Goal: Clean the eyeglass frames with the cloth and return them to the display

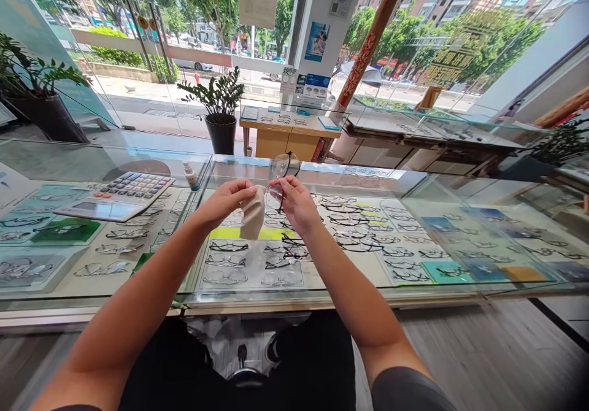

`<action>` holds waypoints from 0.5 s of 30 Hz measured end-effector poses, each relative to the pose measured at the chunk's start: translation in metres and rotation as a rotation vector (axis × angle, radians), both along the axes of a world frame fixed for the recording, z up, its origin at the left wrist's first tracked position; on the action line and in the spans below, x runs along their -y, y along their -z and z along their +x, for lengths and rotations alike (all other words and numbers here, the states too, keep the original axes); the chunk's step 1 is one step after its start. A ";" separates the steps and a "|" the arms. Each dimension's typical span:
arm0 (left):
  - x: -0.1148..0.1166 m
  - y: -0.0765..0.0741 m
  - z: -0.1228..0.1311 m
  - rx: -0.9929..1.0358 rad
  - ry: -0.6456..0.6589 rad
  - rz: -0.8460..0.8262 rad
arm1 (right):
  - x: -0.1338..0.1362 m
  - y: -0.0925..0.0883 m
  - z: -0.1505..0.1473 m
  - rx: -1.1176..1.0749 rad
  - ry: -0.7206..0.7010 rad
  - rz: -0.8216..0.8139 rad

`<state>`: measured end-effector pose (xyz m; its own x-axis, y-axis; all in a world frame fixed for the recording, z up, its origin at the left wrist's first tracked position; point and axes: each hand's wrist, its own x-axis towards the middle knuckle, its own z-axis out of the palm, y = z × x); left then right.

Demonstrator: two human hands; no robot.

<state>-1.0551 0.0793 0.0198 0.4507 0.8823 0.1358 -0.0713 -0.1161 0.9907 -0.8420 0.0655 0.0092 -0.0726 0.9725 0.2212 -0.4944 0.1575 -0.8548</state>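
My left hand [232,197] pinches a beige cloth [253,216], which hangs down from the fingers over the glass counter. Close beside it, my right hand [294,201] grips a pair of eyeglasses [288,164] with a dark frame and clear lenses. One lens sticks up above the fingers, and part of the frame is hidden behind the hand. Both hands are raised above the display case [257,297], nearly touching each other. Rows of eyeglasses [227,246] lie under the glass below them.
On the countertop to the left lie a calculator [124,193] and a small spray bottle [190,176]. Beyond the counter stand a potted plant [221,107] and a wooden display cabinet [294,141]. A stool [245,376] shows beneath me.
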 end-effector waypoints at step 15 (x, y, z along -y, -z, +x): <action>0.009 0.018 0.014 -0.506 0.073 0.286 | 0.000 -0.009 0.007 -0.009 0.109 0.024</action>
<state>-1.0412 0.0705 0.0019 0.5797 0.8065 0.1163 0.3849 -0.3968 0.8333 -0.8350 0.0655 0.0178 0.0355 0.9690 0.2445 -0.4811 0.2310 -0.8457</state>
